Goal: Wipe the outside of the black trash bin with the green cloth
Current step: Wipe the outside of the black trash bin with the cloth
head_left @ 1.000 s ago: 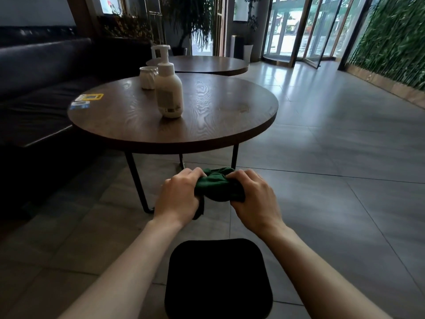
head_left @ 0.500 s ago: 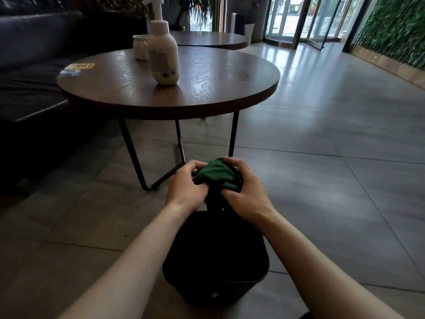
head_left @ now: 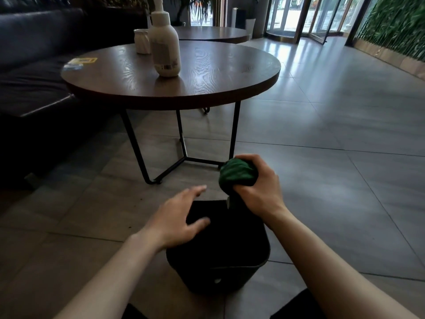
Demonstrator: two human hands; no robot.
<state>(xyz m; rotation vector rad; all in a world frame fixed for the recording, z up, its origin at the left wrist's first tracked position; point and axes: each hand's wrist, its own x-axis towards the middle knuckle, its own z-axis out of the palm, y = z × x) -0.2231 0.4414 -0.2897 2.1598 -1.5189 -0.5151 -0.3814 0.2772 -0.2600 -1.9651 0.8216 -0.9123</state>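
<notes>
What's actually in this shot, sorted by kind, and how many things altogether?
Round tables: 2, the near table and the far table
Containers on the near table: 2, the pump bottle and the white cup
Bins: 1, the black bin
Cloths: 1, the green cloth, gripped by the right hand
Total: 6

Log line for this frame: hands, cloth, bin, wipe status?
right hand: grips bunched green cloth | left hand: open over black trash bin | bin on floor | wipe: not started
</notes>
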